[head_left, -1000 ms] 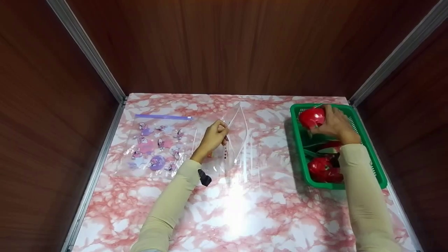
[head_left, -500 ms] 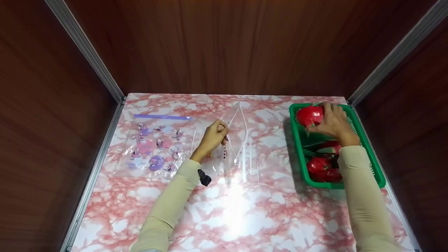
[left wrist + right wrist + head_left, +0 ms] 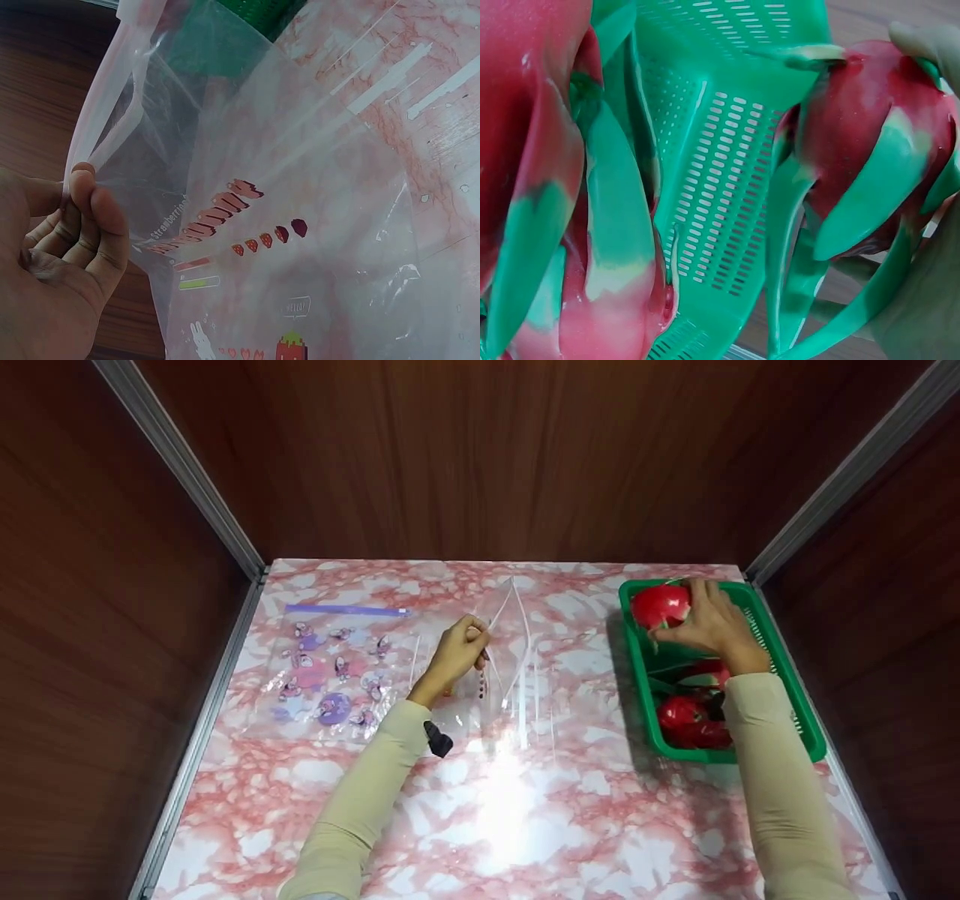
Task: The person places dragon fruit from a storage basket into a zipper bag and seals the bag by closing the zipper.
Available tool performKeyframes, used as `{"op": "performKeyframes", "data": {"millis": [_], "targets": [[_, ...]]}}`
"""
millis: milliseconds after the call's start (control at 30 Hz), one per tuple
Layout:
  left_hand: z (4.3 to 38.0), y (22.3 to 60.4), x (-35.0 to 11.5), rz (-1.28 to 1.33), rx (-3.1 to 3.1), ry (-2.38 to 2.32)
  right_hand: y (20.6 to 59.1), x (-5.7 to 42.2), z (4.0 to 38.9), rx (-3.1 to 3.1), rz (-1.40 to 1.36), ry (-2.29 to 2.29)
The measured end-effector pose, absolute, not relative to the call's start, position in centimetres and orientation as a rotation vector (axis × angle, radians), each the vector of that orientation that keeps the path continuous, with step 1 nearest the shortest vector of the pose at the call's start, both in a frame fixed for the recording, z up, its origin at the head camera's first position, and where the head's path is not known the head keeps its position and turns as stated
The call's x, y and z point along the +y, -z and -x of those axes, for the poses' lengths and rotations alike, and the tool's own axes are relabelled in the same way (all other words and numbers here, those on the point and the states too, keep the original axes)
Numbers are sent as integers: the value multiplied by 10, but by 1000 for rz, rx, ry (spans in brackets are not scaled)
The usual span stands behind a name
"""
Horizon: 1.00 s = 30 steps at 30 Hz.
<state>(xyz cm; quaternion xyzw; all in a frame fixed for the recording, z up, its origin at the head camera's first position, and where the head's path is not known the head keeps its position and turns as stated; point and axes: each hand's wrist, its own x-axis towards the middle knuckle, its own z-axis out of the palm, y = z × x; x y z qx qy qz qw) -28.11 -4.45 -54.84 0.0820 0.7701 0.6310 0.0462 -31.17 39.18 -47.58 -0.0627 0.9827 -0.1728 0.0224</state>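
My left hand pinches the edge of a clear zip bag between thumb and fingers, and the bag's mouth gapes toward the right. Strawberry prints and lettering show on its side in the left wrist view. Over the far part of a green basket, my right hand grips a dragon fruit, red with long green scales. Other dragon fruits lie in the near part of the basket, partly hidden by the right sleeve in the head view.
A second clear bag with purple and pink cartoon prints and a purple zip strip lies flat at the left. The pink-and-white marbled table is bounded by dark wooden panels with metal corner rails.
My right hand has shifted slightly left and away from me with the dragon fruit, now overlapping the basket's far left rim in the head view. The left hand holds its place on the bag.
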Motion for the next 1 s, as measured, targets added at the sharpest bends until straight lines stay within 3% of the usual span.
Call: {"op": "performKeyframes", "data": {"millis": [1000], "targets": [[286, 544, -41, -292, 2369, -1920, 456, 359, 304, 3143, 322, 499]]}}
